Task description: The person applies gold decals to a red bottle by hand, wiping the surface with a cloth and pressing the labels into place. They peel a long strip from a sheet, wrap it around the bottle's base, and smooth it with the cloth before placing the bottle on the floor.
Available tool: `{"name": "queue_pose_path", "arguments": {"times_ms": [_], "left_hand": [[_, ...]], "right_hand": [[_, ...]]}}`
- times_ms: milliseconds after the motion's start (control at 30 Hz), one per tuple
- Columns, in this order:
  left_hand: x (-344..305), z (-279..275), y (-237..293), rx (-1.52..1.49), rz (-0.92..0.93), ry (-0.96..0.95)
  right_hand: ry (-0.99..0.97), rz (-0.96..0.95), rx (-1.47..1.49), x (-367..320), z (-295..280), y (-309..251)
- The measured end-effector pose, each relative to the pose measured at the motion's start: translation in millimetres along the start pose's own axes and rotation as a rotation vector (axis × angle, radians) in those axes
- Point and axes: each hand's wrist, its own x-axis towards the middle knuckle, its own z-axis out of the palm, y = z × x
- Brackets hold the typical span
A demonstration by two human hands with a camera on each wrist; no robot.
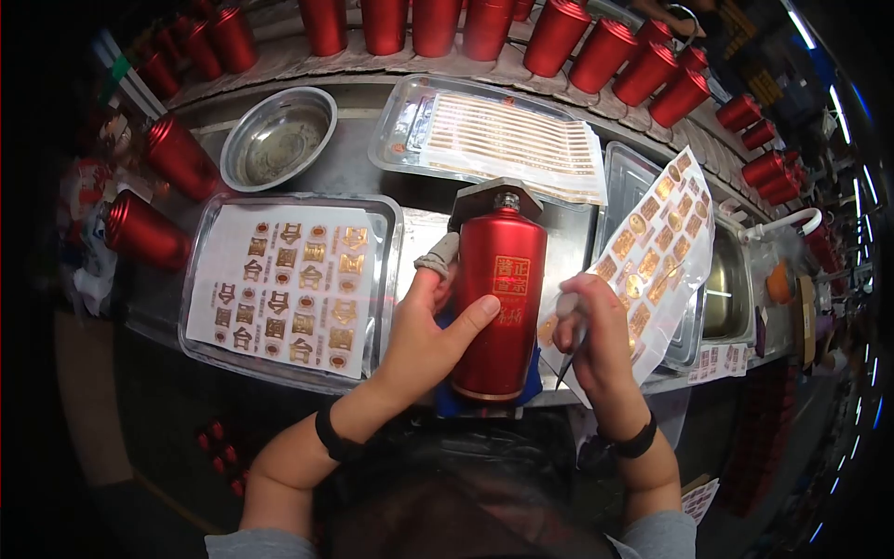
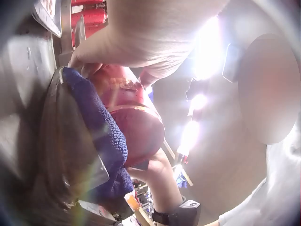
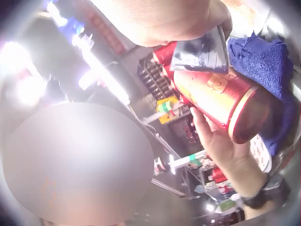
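A red bottle [image 1: 498,359] with gold characters on its front lies along a metal stand, over a blue cloth [image 3: 263,66]. Its neck points away, beside the stand's angular metal end [image 1: 470,197]. My left hand [image 1: 428,321] grips the bottle from the left, thumb across its front; a grey cover wraps one finger [image 1: 438,253]. To the right of the bottle, my right hand [image 1: 601,331] has curled fingers around a dark, flat, blade-like tool [image 3: 200,54]. In the right wrist view this tool overlaps the bottle's printed front; I cannot tell its exact kind.
Gold-character sticker sheets [image 1: 279,289] lie in a left tray [image 1: 399,270]. Another tray [image 1: 386,135] holds striped strips. A sticker sheet [image 1: 666,242] leans at right near a sink [image 1: 745,321]. A metal bowl [image 1: 326,112] and rows of red bottles [image 1: 433,28] stand behind.
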Motion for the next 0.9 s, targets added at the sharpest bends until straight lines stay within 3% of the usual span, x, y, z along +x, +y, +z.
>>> {"name": "queue_pose_path", "arguments": {"times_ms": [33, 133, 167, 267, 400, 900], "left_hand": [[0, 0, 0, 0.019, 0.014, 0.0], [0, -1, -1, 0.041, 0.041, 0.019], [0, -1, -4, 0.026, 0.043, 0.029], [1, 0, -7, -0.003, 0.055, 0.025], [-1, 1, -3, -0.01, 0.056, 0.03], [0, 1, -8, 0.009, 0.1, 0.052]], "right_hand": [[-0.033, 0.123, 0.206, 1, -10, 0], [-0.026, 0.191, 0.332, -17, 4, -6], [-0.188, 0.123, 0.17, -28, -3, -4], [-0.156, -0.184, -0.158, -56, 24, -3], [-0.22, -0.273, -0.41, -66, 40, 1], [-0.144, -0.479, -0.605, -63, 41, 11]]}}
